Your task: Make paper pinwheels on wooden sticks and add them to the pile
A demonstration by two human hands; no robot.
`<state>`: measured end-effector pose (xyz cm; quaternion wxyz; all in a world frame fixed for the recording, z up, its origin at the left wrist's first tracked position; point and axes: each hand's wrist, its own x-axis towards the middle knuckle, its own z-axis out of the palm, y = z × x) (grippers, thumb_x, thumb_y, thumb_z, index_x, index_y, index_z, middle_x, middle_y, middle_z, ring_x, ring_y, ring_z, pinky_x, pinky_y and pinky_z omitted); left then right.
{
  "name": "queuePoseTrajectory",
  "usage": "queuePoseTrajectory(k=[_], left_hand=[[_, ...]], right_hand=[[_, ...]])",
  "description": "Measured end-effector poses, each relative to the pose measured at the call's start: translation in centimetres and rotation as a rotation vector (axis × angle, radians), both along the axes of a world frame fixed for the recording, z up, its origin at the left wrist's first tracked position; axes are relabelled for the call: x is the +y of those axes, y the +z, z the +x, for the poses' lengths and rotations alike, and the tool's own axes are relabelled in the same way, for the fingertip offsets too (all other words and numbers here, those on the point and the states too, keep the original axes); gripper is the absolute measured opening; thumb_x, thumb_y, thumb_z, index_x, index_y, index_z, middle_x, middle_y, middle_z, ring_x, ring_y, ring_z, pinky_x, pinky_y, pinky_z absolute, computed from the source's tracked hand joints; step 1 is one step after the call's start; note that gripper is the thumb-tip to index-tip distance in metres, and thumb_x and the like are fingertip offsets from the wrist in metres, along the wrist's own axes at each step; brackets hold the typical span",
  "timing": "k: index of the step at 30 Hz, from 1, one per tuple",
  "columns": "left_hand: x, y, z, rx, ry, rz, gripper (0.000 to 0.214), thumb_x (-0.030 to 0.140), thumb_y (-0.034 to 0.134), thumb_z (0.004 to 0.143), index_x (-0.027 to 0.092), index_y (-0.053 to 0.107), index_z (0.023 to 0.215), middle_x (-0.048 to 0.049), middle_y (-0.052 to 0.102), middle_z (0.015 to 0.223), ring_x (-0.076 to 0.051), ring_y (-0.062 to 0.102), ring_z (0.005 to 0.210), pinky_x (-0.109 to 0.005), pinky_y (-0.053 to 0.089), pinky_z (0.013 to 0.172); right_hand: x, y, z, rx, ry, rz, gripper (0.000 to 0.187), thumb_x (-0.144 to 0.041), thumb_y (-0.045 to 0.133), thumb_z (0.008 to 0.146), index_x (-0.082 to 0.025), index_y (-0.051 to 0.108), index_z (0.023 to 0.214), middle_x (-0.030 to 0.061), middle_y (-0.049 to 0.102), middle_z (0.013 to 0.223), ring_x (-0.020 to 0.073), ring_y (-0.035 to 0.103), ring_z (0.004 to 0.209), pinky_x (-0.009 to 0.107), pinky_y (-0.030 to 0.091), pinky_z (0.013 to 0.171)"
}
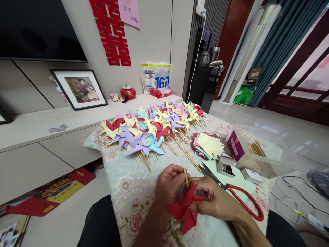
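Observation:
A red paper pinwheel (183, 211) is held between both hands just above the near end of the table (128, 185). My left hand (168, 187) pinches a thin wooden stick (186, 177) that rises behind the pinwheel. My right hand (216, 200) grips the pinwheel's folded blades at the centre. Finished pinwheels (151, 132) in purple, yellow, red, blue and pink lie in rows across the far half of the table, sticks pointing toward me.
Red-handled scissors (238, 195) lie right of my hands. A stack of coloured paper squares (209, 145), a small open box of pins (226, 168) and a clear tub (267, 151) with sticks sit to the right. A low cabinet (38, 137) runs along the left.

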<state>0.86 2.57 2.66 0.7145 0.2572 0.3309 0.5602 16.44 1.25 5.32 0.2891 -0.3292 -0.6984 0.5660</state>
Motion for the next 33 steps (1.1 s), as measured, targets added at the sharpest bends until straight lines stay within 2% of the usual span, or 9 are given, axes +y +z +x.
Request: queuePoseTrajectory(k=[5, 10, 14, 19, 22, 28, 33], left_hand=[[-0.2, 0.3, -0.1, 0.001, -0.049, -0.039, 0.026, 0.025, 0.087, 0.052, 0.014, 0.069, 0.068, -0.0018, 0.070, 0.061, -0.012, 0.059, 0.052, -0.024, 0.049, 0.055], [-0.3, 0.2, -0.2, 0.031, 0.020, -0.033, 0.022, 0.024, 0.082, 0.060, 0.014, 0.070, 0.076, -0.0013, 0.069, 0.062, -0.014, 0.062, 0.058, -0.025, 0.050, 0.060], [-0.4, -0.1, 0.0, 0.108, 0.058, 0.010, 0.019, 0.024, 0.081, 0.064, 0.014, 0.070, 0.076, 0.0006, 0.065, 0.057, -0.011, 0.058, 0.053, -0.022, 0.045, 0.057], [-0.7, -0.4, 0.0, 0.114, 0.001, 0.038, 0.021, 0.027, 0.083, 0.067, 0.014, 0.071, 0.078, 0.0017, 0.063, 0.059, -0.009, 0.053, 0.052, -0.021, 0.041, 0.054], [-0.9, -0.2, 0.1, 0.075, -0.007, 0.059, 0.024, 0.030, 0.086, 0.065, 0.014, 0.072, 0.077, 0.0011, 0.063, 0.061, -0.008, 0.051, 0.053, -0.021, 0.038, 0.054], [-1.0, 0.2, 0.3, 0.017, -0.025, 0.119, 0.025, 0.032, 0.088, 0.064, 0.014, 0.075, 0.075, 0.0000, 0.066, 0.065, -0.008, 0.052, 0.059, -0.019, 0.038, 0.059], [-0.5, -0.6, 0.4, 0.025, -0.043, 0.243, 0.025, 0.037, 0.087, 0.067, 0.016, 0.076, 0.075, -0.0018, 0.068, 0.072, -0.011, 0.055, 0.064, -0.022, 0.042, 0.063]], right_hand=[[0.2, 0.0, 0.1, 0.010, 0.045, 0.040, 0.013, -0.008, 0.066, 0.073, -0.017, 0.072, 0.080, -0.0013, 0.062, 0.083, 0.0130, 0.057, 0.075, 0.022, 0.044, 0.068], [0.2, 0.9, 1.5, -0.032, 0.036, 0.118, 0.016, -0.007, 0.066, 0.077, -0.017, 0.073, 0.088, 0.0050, 0.070, 0.100, 0.0183, 0.066, 0.091, 0.027, 0.049, 0.079], [-0.1, 1.6, 2.2, -0.051, -0.079, 0.315, 0.008, -0.012, 0.065, 0.084, -0.018, 0.069, 0.085, 0.0037, 0.069, 0.088, 0.0156, 0.064, 0.080, 0.026, 0.048, 0.073], [-0.3, 1.8, 1.6, -0.082, -0.230, 0.677, 0.015, -0.006, 0.057, 0.084, -0.018, 0.064, 0.084, 0.0046, 0.066, 0.083, 0.0167, 0.061, 0.077, 0.028, 0.045, 0.067], [-0.4, 1.8, 1.2, -0.091, -0.260, 0.820, 0.016, -0.005, 0.054, 0.085, -0.018, 0.062, 0.088, 0.0054, 0.066, 0.082, 0.0177, 0.059, 0.076, 0.031, 0.045, 0.068], [-0.6, 1.5, 0.8, -0.105, -0.319, 0.924, 0.015, -0.004, 0.053, 0.086, -0.017, 0.061, 0.090, 0.0066, 0.064, 0.081, 0.0191, 0.058, 0.074, 0.034, 0.044, 0.067], [-0.7, 1.4, 0.7, -0.110, -0.367, 0.975, 0.016, -0.003, 0.053, 0.086, -0.017, 0.061, 0.091, 0.0070, 0.064, 0.081, 0.0197, 0.057, 0.073, 0.036, 0.044, 0.068]])
